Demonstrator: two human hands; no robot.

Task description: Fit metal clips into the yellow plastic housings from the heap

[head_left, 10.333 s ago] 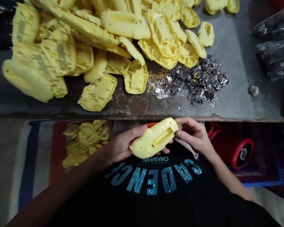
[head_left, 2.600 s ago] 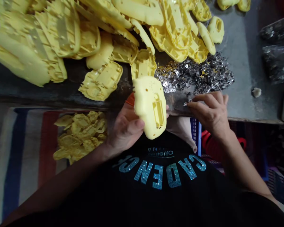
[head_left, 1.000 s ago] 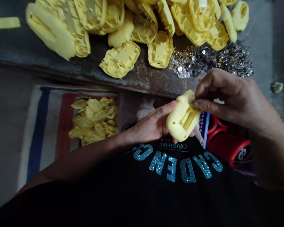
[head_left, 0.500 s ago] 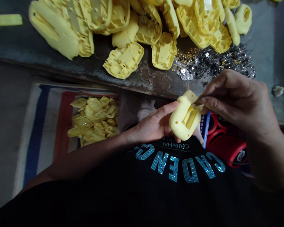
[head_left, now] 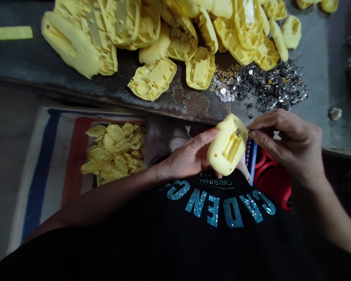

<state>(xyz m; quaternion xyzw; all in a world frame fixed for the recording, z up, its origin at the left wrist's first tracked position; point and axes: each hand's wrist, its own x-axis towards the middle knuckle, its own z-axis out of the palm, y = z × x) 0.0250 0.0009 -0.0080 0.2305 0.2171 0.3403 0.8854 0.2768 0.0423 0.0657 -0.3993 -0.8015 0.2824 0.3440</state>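
Observation:
My left hand (head_left: 190, 154) is wrapped round a yellow plastic shell (head_left: 226, 144), held above my lap with its slotted side up. A small bit of metal (head_left: 237, 132) shows at the upper end of the slot. Close to the shell's right edge, thumb and forefinger of my right hand (head_left: 283, 142) are pinched together; what lies between them is too small to make out. On the bench above my hands lies a heap of small shiny metal pieces (head_left: 280, 84).
Many yellow shell halves (head_left: 152, 78) are piled on the dark bench (head_left: 175, 103). Below its edge, yellow plastic parts (head_left: 117, 152) lie by a striped sheet (head_left: 52, 156). Red round things (head_left: 273, 179) and a blue basket edge (head_left: 252, 160) are under my right hand. A pale lump (head_left: 335, 113) sits at right.
My right hand has drawn back from the shell's slot, down and slightly right. The metal bit in the slot is now uncovered. My left hand still holds the shell, and the view has shifted slightly.

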